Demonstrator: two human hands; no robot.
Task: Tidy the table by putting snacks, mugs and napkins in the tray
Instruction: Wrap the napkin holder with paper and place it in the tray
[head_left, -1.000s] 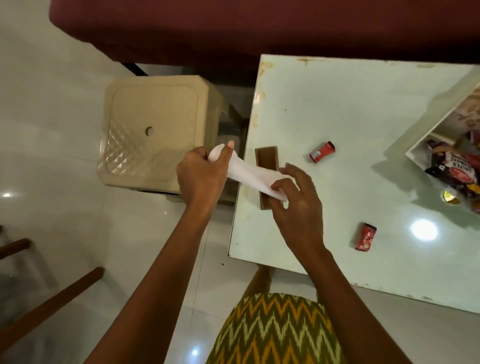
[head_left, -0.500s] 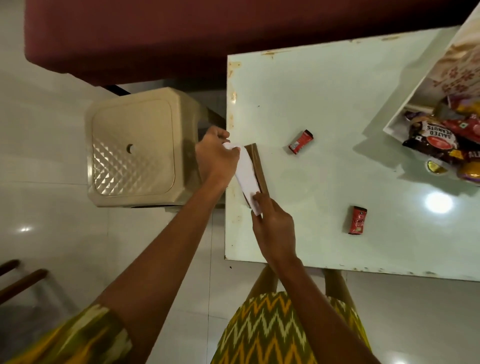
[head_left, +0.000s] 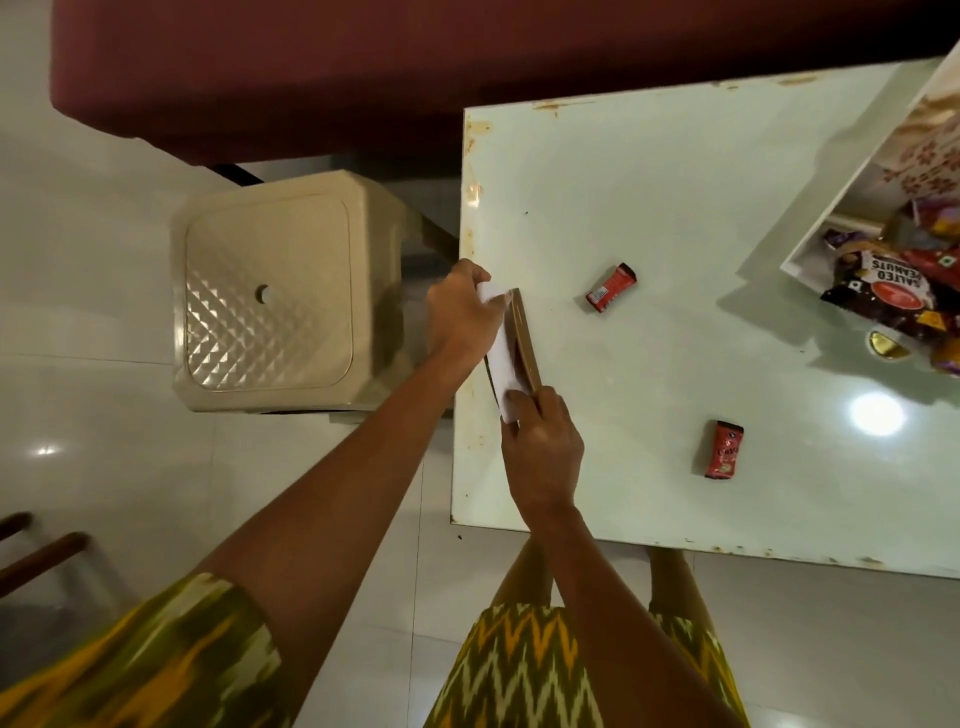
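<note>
A white napkin (head_left: 505, 364) is stretched between both hands at the left edge of the pale green table (head_left: 675, 208). My left hand (head_left: 460, 317) grips its far end and my right hand (head_left: 543, 447) pinches its near end. The napkin lies inside a brown napkin holder (head_left: 525, 338) standing on the table. Two small red snack packets lie loose, one (head_left: 610, 287) beyond the holder and one (head_left: 723, 449) nearer the front edge. The white tray (head_left: 852, 208) at the far right holds several snack packs, with a peanuts bag (head_left: 883, 291) hanging over its rim.
A beige plastic stool (head_left: 270, 291) stands on the floor left of the table. A dark red sofa (head_left: 363, 67) runs along the back. Wooden chair legs (head_left: 36, 561) show at the lower left. A gold-wrapped sweet (head_left: 888, 345) lies beside the tray.
The napkin was held crosswise in the air above the holder; both hands have turned it lengthwise and lowered it into the brown holder. The camera shifted so the table moved slightly.
</note>
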